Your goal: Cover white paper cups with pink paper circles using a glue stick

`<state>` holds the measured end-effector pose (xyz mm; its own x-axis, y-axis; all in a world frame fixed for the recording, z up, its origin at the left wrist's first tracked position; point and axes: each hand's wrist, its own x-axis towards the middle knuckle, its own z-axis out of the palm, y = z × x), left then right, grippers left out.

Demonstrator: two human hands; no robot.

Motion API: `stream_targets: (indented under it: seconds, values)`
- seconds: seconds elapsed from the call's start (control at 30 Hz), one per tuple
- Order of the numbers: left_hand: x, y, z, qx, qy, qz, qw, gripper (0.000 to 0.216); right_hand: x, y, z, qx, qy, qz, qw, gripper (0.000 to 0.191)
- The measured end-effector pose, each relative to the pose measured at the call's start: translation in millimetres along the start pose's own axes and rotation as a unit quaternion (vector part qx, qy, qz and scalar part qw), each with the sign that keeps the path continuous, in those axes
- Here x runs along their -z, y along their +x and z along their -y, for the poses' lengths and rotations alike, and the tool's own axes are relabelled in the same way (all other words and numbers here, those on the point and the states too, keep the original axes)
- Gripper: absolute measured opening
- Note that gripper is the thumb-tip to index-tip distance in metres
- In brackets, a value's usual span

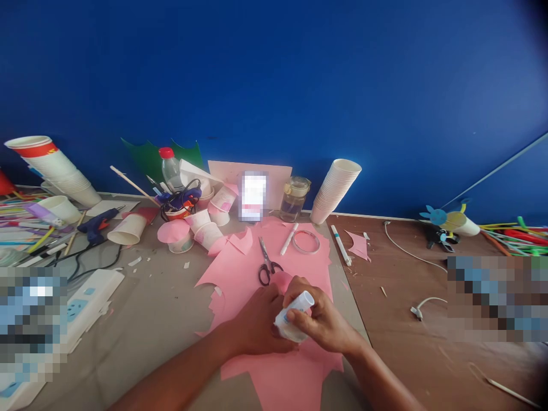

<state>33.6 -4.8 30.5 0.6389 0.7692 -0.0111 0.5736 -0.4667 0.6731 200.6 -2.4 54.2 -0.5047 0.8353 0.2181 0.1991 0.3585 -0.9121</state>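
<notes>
Both my hands meet over a sheet of pink paper [240, 268] near the table's front edge. My right hand [325, 319] is wrapped round a small white paper cup [293, 319] lying on its side. My left hand [257, 325] is closed against the cup's other side, with a piece of pink paper [282, 281] showing just above the fingers. Black-handled scissors [268, 264] lie on the pink sheet just beyond my hands.
A tape ring [306, 241] and white markers [341, 245] lie past the scissors. Cup stacks [334, 191] [55, 165], pink-decorated cups [201, 225], a glass jar [293, 200], a glue gun [98, 222], a power strip [85, 302] and straws [514, 234] crowd the table.
</notes>
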Motion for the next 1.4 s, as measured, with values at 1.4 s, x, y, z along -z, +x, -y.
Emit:
stream_targets:
  seconds: [1.4]
  values:
    - [-3,1,1,-0.017,0.039,0.016,0.999,0.025,3,0,3,0.057,0.001,0.053,0.997,0.026]
